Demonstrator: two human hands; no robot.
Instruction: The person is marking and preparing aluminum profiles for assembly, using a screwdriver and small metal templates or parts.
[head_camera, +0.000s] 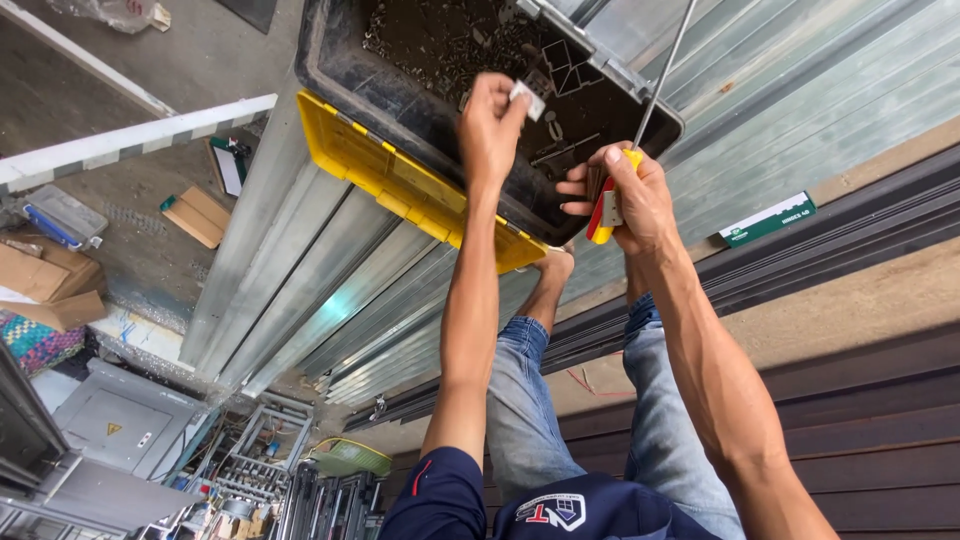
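Observation:
My left hand (490, 125) is raised over a black toolbox (330, 60) with a yellow lid (400, 185), pinching a small white piece (527, 98) between thumb and fingertips. My right hand (625, 195) grips the red and yellow handle (604, 208) of a screwdriver; its long metal shaft (665, 65) points up and away past the box's rim. The toolbox holds several small dark metal parts and screws. Both hands hover at the near right corner of the box.
The toolbox rests on a stack of long galvanised metal profiles (330, 290). A small green and white box (768, 220) lies on a wooden strip at right. Dark ribbed panels (880, 420) run under my legs. Cardboard boxes (195, 215) and a grey cabinet (125, 420) lie at left.

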